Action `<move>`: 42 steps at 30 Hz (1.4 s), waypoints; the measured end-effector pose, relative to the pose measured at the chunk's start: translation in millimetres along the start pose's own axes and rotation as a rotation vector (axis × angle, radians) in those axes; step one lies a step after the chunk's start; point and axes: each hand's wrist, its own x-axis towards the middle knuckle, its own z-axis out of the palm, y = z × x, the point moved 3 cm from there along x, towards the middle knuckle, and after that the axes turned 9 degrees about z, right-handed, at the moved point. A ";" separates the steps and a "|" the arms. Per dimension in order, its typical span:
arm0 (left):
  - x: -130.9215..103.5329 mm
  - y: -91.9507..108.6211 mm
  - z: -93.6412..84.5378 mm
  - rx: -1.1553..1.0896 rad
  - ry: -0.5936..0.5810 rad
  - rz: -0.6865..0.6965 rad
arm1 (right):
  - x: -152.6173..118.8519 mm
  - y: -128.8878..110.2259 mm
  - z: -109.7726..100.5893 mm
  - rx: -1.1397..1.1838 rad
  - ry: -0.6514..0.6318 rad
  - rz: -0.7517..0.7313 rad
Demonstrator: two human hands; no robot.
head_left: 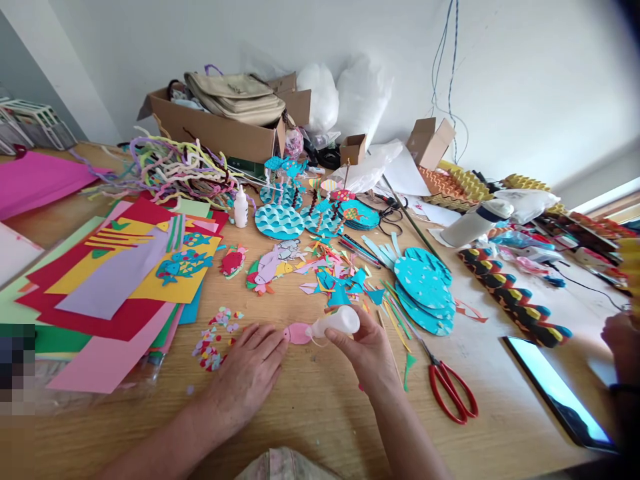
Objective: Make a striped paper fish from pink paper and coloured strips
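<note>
A small pink paper fish (297, 333) lies on the table between my hands. My left hand (253, 367) rests flat with its fingers stretched out, the fingertips at the fish's head end. Tilted in my right hand (367, 350) is a white glue bottle (337, 322), its nozzle down at the fish's other end. Small round paper dots (215, 343) in several colours lie left of my left hand. Beyond the fish are a pile of cut paper fish (273, 267), a red paper fish (233, 261) and coloured paper scraps (345, 280).
Red-handled scissors (453, 393) and a phone (557, 393) lie to the right. Blue paper discs (425, 293) are stacked behind the scissors. Coloured paper sheets (120, 280) cover the left side. Another glue bottle (241, 208) stands farther back. Another person's hand (623, 340) shows at the right edge.
</note>
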 end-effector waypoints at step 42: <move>-0.2 0.6 -1.2 -0.009 -0.005 -0.012 | -10.8 -1.7 8.9 -0.222 0.024 -0.189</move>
